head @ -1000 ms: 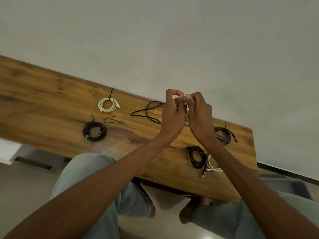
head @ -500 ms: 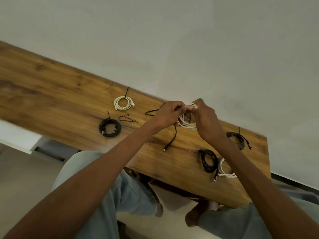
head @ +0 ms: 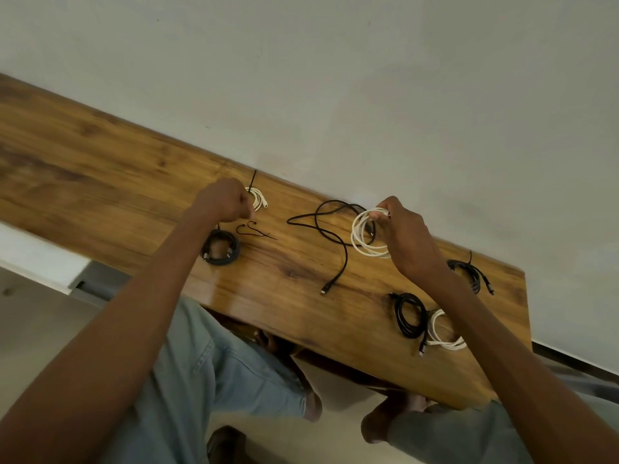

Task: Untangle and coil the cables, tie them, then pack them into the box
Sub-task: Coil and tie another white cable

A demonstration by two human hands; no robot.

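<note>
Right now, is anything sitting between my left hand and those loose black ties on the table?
No. The left hand hovers just above the loose ties, with only bare table between. The coiled black cable lies beside them, out of the path.

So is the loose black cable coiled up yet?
No, the loose black cable still sprawls uncoiled across the table, its plug end lying free.

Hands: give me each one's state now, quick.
Left hand: closed in a fist above the table; whether it holds anything cannot be told.
Right hand: fingers closed on the white coiled cable.
</note>
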